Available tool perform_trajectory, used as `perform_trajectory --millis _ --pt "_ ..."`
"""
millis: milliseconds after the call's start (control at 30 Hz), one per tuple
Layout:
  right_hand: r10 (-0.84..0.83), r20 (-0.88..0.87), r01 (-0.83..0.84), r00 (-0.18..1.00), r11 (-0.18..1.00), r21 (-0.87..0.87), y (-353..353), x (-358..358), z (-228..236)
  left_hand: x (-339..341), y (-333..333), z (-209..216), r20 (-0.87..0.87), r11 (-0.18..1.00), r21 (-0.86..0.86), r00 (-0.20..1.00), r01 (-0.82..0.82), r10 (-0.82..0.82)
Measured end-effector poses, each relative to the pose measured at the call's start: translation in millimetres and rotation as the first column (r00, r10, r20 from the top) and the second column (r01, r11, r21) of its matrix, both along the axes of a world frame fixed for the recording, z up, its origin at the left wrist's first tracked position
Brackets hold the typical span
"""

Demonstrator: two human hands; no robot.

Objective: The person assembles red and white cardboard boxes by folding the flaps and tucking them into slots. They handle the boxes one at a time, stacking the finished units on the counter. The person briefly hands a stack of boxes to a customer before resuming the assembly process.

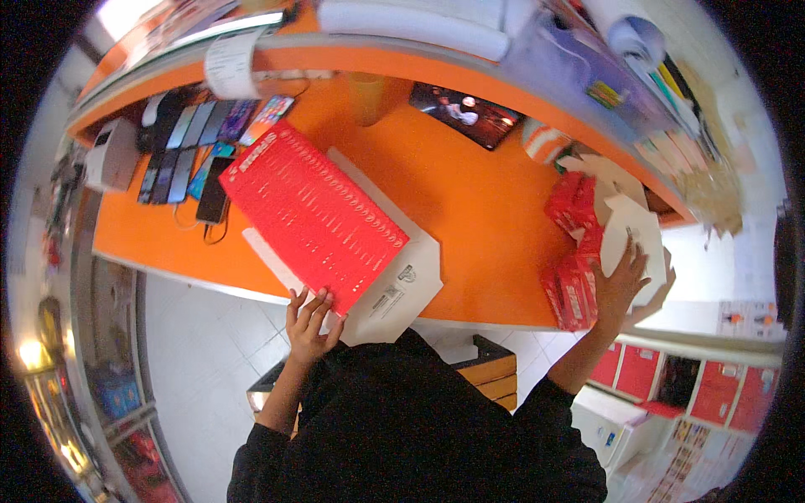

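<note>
Red printed cardboard sheet (312, 214) lies near the orange desk (482, 251) edge, left hand (310, 335) fingers at its near corner, right hand (620, 281) well apart on white carton card (627, 225), both grips unclear: handling flat packaging, seemingly, the next move calling for a sure right-hand pinch.

Orange flat-topped desk (490, 243): far left, white boxy device (113, 155), rows of dark rectangular phones (182, 172); far middle, yellowish cup (365, 102); right of it, black lit-screen tablet (465, 116); right, red printed packs (572, 289); near left, flat red-and-white cardboard (314, 214) across edge
</note>
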State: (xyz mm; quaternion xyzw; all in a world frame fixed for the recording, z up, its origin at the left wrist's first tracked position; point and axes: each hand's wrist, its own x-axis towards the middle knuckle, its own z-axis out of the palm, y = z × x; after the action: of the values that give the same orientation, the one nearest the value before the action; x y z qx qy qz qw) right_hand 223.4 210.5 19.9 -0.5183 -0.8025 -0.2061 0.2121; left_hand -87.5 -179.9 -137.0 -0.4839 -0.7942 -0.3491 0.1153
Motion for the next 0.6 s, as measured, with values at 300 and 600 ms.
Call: perform_trajectory --millis 300,600 --pt "0.052 0.175 -0.016 0.983 0.979 -0.203 6 65 6 -17 3 9 -0.079 0.991 -0.084 0.990 0.106 -0.113" --pt "0.162 -0.647 -0.393 0.745 0.890 -0.229 -130 -35 43 -30 1 1 -0.164 0.985 -0.050 0.972 0.163 -0.169"
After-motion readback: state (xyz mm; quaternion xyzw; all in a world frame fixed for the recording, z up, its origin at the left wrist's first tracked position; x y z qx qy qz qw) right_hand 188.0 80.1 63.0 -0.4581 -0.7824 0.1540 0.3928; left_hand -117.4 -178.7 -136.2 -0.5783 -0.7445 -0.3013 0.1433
